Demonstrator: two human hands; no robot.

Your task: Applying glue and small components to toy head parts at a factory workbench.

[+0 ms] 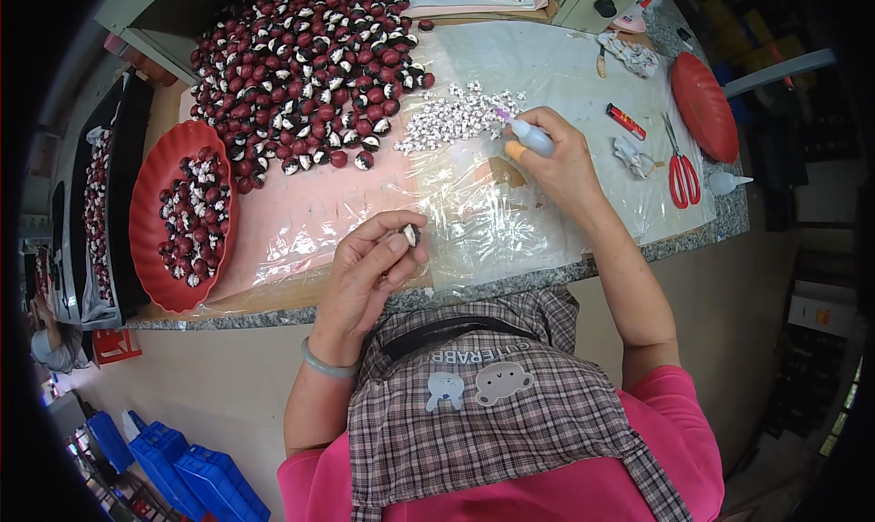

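We find left hand [369, 262] pinching rounded black-and-white piece [411, 236]; right hand [567, 162], nearer small white pieces [451, 121] leftward, grips translucent plastic bottle [534, 139].

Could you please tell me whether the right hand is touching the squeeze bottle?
Touching: the head view shows the right hand curled around the squeeze bottle, gripping it.

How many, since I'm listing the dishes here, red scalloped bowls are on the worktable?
2: the left bowl, partly filled, at the far left, and the right bowl, beyond the scissors. Any stacked beneath would be hidden.
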